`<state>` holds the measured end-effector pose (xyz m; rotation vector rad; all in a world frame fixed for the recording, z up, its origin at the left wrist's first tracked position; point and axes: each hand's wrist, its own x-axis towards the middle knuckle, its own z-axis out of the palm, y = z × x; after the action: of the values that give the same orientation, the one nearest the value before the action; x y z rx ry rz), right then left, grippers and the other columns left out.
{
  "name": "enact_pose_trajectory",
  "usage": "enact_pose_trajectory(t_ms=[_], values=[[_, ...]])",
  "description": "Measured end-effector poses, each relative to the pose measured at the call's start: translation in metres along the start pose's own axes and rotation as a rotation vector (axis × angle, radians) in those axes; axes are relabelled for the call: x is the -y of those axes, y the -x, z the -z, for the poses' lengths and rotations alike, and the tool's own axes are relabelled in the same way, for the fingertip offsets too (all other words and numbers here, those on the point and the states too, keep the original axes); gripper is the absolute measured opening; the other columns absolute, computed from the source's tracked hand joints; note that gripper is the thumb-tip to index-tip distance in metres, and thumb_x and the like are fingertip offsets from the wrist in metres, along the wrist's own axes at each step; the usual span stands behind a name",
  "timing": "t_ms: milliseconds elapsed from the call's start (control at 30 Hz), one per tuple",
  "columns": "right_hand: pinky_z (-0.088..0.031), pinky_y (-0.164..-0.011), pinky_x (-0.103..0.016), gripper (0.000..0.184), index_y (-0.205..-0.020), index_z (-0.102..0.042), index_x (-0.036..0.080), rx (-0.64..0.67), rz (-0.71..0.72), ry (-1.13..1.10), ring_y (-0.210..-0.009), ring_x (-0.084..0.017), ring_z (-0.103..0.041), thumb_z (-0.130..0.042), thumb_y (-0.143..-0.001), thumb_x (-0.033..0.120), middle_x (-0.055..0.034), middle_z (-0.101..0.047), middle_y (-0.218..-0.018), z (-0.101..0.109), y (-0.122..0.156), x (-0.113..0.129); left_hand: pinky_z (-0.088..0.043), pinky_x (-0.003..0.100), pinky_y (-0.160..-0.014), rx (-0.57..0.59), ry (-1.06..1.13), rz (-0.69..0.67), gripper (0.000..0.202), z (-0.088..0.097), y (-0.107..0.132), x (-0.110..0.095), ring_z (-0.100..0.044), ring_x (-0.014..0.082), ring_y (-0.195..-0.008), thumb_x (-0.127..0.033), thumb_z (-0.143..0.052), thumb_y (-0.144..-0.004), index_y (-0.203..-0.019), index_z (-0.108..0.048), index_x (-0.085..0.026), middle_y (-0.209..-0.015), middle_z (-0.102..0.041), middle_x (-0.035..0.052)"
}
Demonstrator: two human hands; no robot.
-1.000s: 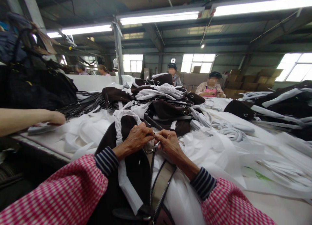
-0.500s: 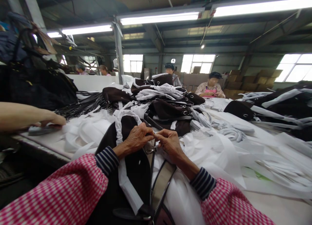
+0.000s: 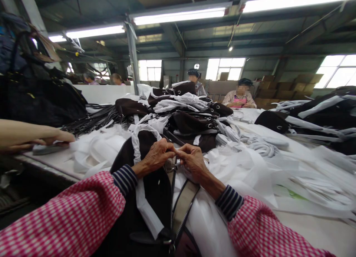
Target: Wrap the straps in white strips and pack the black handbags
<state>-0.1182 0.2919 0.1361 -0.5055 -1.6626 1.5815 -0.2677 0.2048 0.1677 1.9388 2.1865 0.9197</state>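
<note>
A dark brown bag (image 3: 151,192) with an open zipper (image 3: 182,208) lies in front of me on the white-covered table (image 3: 311,231). White wrapping (image 3: 140,136) covers its handle. My left hand (image 3: 155,156) and my right hand (image 3: 191,160) meet at the top of the bag's opening, fingertips pinched together on a small part there. What they pinch is too small to name. Both wrists show striped cuffs under pink checked sleeves.
A heap of brown bags (image 3: 189,123) wrapped in white paper lies just beyond my hands. Loose white wrapping (image 3: 264,164) spreads to the right. Another person's arm (image 3: 30,136) rests at the left edge on a grey object (image 3: 46,149). Two people (image 3: 239,95) sit at the far side.
My view has shifted slightly, so everything sits a little higher in frame. My hands stay pinched at the bag's opening. The other person's hand at left moved a little.
</note>
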Motion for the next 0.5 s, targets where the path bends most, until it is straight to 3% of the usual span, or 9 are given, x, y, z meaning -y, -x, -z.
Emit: enact_pose_trajectory(t_ms=[300,433,500], values=[[-0.029,-0.040,-0.020,0.020,-0.068,-0.063,0.016,0.115,-0.100,0.009,-0.043,-0.008,-0.045,-0.074,-0.070,0.033,0.0019,-0.061,-0.056,0.003,-0.006,0.004,-0.043,0.034,-0.080,0.032,-0.083,-0.048,0.016,0.006,0.003,0.001,-0.057,0.0216,-0.086,-0.025,-0.063,-0.088,-0.088,-0.078,-0.020,-0.089,-0.056,0.0036],[-0.036,-0.047,-0.023,0.017,-0.080,-0.070,0.015,0.169,0.011,0.213,-0.056,-0.013,-0.055,-0.068,-0.076,0.031,-0.0011,-0.064,-0.067,0.029,-0.004,0.024,-0.042,0.038,-0.093,0.094,-0.249,-0.281,0.029,0.026,0.017,-0.006,-0.055,0.0245,-0.105,-0.014,-0.061,-0.089,-0.116,-0.070,-0.023,-0.108,-0.066,0.0052],[-0.041,-0.058,-0.025,0.014,-0.084,-0.073,0.015,0.199,0.141,0.422,-0.067,-0.015,-0.058,-0.063,-0.077,0.022,-0.0029,-0.068,-0.076,0.048,0.004,0.036,-0.038,0.040,-0.093,0.176,-0.410,-0.404,0.033,0.038,0.030,-0.014,-0.053,0.0255,-0.110,-0.005,-0.055,-0.090,-0.112,-0.070,-0.025,-0.109,-0.069,0.0039]])
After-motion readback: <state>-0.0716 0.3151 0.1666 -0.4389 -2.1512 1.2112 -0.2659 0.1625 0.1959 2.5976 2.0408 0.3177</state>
